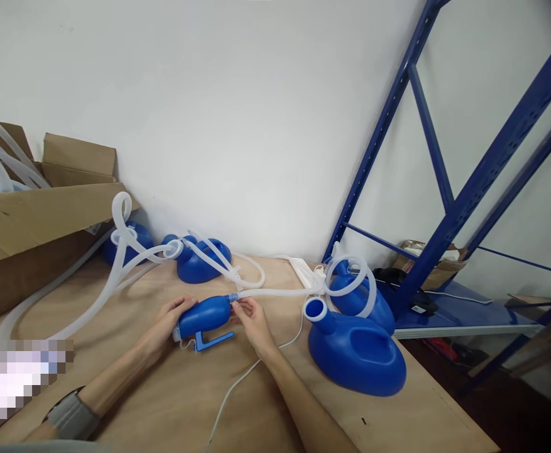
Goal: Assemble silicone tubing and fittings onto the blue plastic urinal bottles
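A small blue plastic bottle (207, 316) with a hook-shaped side handle (214, 341) lies tilted between my hands, just above or on the table. My left hand (170, 319) is wrapped round its capped white end. At the other end, my right hand (255, 322) has thumb and fingers closed at the light-blue hose connector (233, 297). From this connector a translucent white hose (278, 292) runs to the right. Some right fingertips are partly hidden. To the right stands a large blue jug (358, 358) with an open, white-rimmed neck.
More blue jugs with coiled hoses stand behind, one at right (358, 292) and another near the wall (197, 264). A cardboard box (44, 220) with hoses is at left. A white cord (242, 377) crosses the wooden table (185, 402). Blue metal shelving (464, 308) adjoins its right side.
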A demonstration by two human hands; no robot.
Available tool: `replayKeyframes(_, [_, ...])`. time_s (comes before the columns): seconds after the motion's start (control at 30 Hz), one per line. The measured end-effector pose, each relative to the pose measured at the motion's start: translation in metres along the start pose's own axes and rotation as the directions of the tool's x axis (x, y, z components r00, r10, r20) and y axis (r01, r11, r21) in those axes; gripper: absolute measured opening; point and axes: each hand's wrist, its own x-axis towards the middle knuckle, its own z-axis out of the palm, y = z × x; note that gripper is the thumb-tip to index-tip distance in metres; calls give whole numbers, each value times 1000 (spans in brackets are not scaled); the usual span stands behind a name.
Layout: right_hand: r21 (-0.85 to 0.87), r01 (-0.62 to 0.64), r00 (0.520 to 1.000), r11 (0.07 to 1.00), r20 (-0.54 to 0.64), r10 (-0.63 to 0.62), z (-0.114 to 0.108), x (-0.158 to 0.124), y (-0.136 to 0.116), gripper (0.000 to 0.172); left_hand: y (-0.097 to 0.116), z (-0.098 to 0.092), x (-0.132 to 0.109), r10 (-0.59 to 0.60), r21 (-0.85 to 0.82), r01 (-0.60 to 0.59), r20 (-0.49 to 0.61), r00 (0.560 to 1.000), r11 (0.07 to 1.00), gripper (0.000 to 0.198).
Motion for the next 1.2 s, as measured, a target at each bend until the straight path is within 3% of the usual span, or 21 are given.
replayKeyframes(0.1, [-42,-30,999,999,9,31,1,-1,1,62,1,-1,1,14,55,-16,27,1000,998,55])
replayKeyframes(0.17, [-91,-57,998,994,17,59,0,-1,1,65,1,-4,4,109,172,-110,18,994,979,57])
replayKeyframes(0.27, [-198,-97,994,975,36,107,-2,-2,-6,62,2,-12,10,306,392,-286,10,952,874,53])
replayKeyframes(0.4, [-361,-25,997,932,66,52,-1,-26,-40,39,5,-22,16,424,619,-358,44,905,699,45])
replayKeyframes(0.5, [-607,294,956,738,167,-243,-15,-66,-79,30,9,-26,15,454,678,-379,75,888,630,39])
replayKeyframes(0.57, [-737,469,829,487,178,-530,-40,-94,-101,27,12,-27,11,489,694,-401,79,869,599,36])
replayKeyframes(0.6, [-804,487,738,341,170,-653,-58,-106,-110,25,13,-26,10,521,706,-422,87,849,569,36])
replayKeyframes(0.63, [-875,429,670,224,142,-729,-78,-114,-115,26,15,-25,9,559,721,-445,96,824,532,36])
replayKeyframes(0.7, [-971,239,592,17,131,-795,-123,-122,-119,38,21,-18,9,634,756,-491,131,762,433,37])
replayKeyframes(0.77, [-990,74,613,-119,139,-778,-163,-122,-116,62,33,-7,16,683,790,-526,196,704,316,41])
replayKeyframes(0.83, [-976,45,721,-214,180,-670,-189,-117,-111,70,52,9,31,670,808,-559,313,673,184,47])
replayKeyframes(0.9, [-958,83,825,-275,221,-521,-198,-113,-108,63,75,26,54,544,796,-605,498,675,23,52])
replayKeyframes(0.97, [-945,109,874,-308,238,-423,-191,-111,-110,51,95,43,82,440,758,-652,587,679,-5,54])
replayKeyframes(1.03, [-939,117,886,-323,246,-392,-177,-110,-114,44,108,56,109,304,744,-668,637,708,-3,52])
replayKeyframes(1.1, [-935,132,891,-329,257,-373,-162,-109,-117,41,111,65,131,163,742,-670,661,733,6,51])
replayKeyframes(1.2, [-931,163,904,-328,274,-328,-150,-108,-118,46,104,72,147,47,733,-680,679,733,19,44])
